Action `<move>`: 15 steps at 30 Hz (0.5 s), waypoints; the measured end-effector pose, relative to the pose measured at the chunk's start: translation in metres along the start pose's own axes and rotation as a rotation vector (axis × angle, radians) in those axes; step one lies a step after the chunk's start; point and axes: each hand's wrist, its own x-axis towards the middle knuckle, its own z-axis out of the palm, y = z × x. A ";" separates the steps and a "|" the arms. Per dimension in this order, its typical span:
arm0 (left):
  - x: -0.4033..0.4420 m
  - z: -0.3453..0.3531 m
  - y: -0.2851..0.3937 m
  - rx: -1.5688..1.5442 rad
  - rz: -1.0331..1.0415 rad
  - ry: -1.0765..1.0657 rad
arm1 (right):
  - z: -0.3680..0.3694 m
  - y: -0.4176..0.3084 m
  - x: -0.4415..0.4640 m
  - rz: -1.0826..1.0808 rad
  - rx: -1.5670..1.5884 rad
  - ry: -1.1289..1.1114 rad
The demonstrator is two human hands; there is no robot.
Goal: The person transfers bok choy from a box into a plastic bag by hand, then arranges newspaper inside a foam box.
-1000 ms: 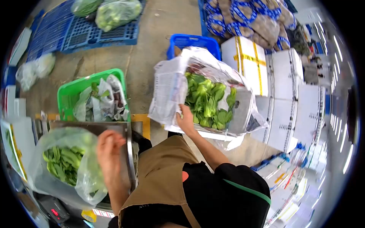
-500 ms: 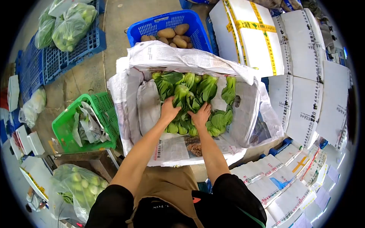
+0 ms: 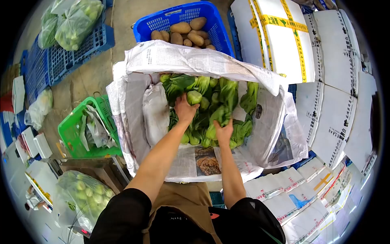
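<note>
Leafy bok choy [image 3: 203,97], crinkled newspaper [image 3: 178,61].

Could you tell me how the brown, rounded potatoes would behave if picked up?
The brown, rounded potatoes look firm, so they probably won't flop. Their rounded shapes suggest rolling, and, being piled together, neighbours may shift when one is lifted.

Green bok choy [image 3: 194,97] lies heaped, seemingly on newspaper [image 3: 183,163].

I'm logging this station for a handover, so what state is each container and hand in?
Newspaper-lined box: open, leafy greens inside
Blue basket: open, holding potatoes
Green basket: open, crumpled wrapping inside
Left hand: closed around greens
Right hand: gripping greens
</note>
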 end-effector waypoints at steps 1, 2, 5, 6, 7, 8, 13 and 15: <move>-0.008 -0.011 0.001 -0.065 0.037 0.009 | -0.010 -0.014 -0.004 0.082 0.224 0.000; -0.017 -0.024 0.001 -0.131 0.074 0.018 | -0.024 -0.029 -0.009 0.149 0.305 -0.020; -0.045 -0.066 -0.004 -0.245 0.398 0.069 | -0.054 -0.063 -0.020 0.218 0.661 -0.063; -0.056 -0.088 0.000 -0.220 0.496 0.090 | -0.064 -0.071 -0.021 0.247 0.738 -0.145; -0.067 -0.112 0.005 -0.226 0.586 0.092 | -0.071 -0.083 -0.025 0.279 0.804 -0.203; -0.076 -0.132 0.008 -0.208 0.720 0.135 | -0.077 -0.085 -0.027 0.336 0.832 -0.286; -0.121 -0.238 0.002 -0.243 1.233 0.147 | -0.044 -0.101 -0.054 0.623 0.906 -0.554; -0.152 -0.281 -0.003 -0.304 1.309 0.045 | -0.015 -0.117 -0.075 0.722 0.897 -0.612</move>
